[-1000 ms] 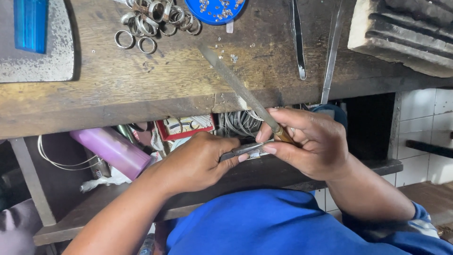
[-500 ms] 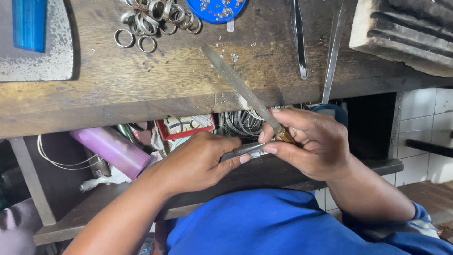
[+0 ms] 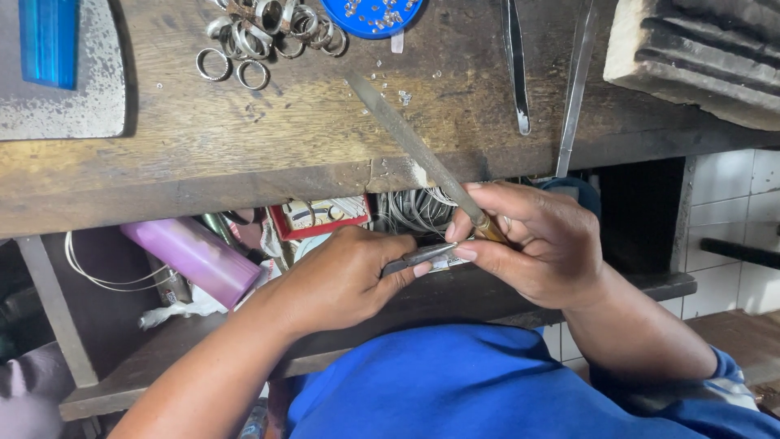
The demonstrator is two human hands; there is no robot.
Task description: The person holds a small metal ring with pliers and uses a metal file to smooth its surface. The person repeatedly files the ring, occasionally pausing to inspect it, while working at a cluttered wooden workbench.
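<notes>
My right hand [image 3: 540, 244] grips the wooden handle of a long grey metal file [image 3: 410, 142] whose blade points up and left over the wooden bench top [image 3: 268, 154]. My left hand [image 3: 345, 276] is closed around a small grey metal tool [image 3: 418, 256], pliers or tweezers, whose tip points right and touches my right forefinger. What the tool's tip holds is too small to tell. Both hands sit just below the bench's front edge, above my blue clothing [image 3: 471, 382].
Several silver rings [image 3: 268, 32] and a blue dish [image 3: 372, 12] of tiny stones lie at the bench's back. Tweezers [image 3: 514, 65] and a thin metal strip [image 3: 575, 89] lie to the right, beside a grooved block [image 3: 699, 49]. Under the bench: a pink cylinder [image 3: 195, 260], wire coils [image 3: 414, 210], a red tray [image 3: 321, 218].
The view shifted very slightly; both hands keep their grips in nearly the same place.
</notes>
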